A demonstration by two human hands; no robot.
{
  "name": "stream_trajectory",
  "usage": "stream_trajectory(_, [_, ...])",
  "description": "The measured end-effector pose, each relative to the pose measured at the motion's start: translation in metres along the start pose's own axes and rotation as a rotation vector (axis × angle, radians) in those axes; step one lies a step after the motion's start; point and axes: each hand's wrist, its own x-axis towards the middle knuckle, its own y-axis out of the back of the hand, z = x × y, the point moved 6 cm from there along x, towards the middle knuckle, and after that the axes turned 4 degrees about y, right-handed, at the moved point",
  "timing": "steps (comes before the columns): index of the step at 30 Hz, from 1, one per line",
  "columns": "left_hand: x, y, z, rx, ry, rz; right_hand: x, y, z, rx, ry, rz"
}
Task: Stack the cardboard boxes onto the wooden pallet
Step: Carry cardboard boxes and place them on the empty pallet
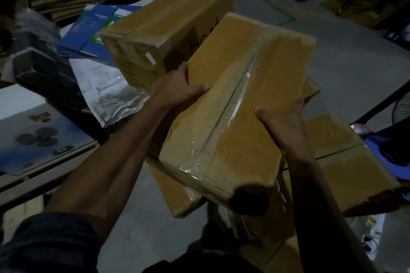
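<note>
Boxes crowd my view: left hand (177,88) and right hand (281,126) clasp the taped carton (235,104) by its sides, above 2 lower cartons (346,157), another box (164,29) just behind.

blue cartons (93,35), plastic wrap (106,93), fan (401,113)

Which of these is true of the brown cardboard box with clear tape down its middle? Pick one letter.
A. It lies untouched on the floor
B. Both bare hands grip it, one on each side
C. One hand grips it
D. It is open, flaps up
B: the left hand clasps the left edge of the brown taped cardboard box and the right hand the right edge.
</note>
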Motion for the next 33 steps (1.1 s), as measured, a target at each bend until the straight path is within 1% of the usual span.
stream_trajectory(6, [-0.064,0.008,-0.038,-0.046,0.008,0.065,-0.063,-0.011,0.003,-0.055,0.019,-0.029])
stream_trajectory(9, [-0.107,0.011,-0.062,-0.024,0.039,0.099,-0.103,-0.016,0.007,-0.106,0.038,-0.035])
stream_trajectory(14, [-0.193,0.022,-0.107,-0.085,0.043,0.143,-0.192,-0.03,0.016,-0.099,0.064,-0.031])
stream_trajectory(17, [-0.25,0.027,-0.138,-0.017,0.068,0.19,-0.248,-0.042,0.028,-0.077,0.075,-0.072])
stream_trajectory(20, [-0.31,0.032,-0.181,0.0,0.149,0.208,-0.302,-0.057,0.035,-0.105,0.092,-0.14])
stream_trajectory(24, [-0.388,0.036,-0.239,-0.101,0.248,0.228,-0.361,-0.085,0.035,-0.177,0.117,-0.239])
stream_trajectory(30, [-0.494,0.05,-0.331,-0.155,0.425,0.361,-0.429,-0.158,0.024,-0.3,0.226,-0.444])
stream_trajectory(33, [-0.537,0.055,-0.372,-0.183,0.538,0.425,-0.459,-0.198,0.016,-0.313,0.29,-0.544])
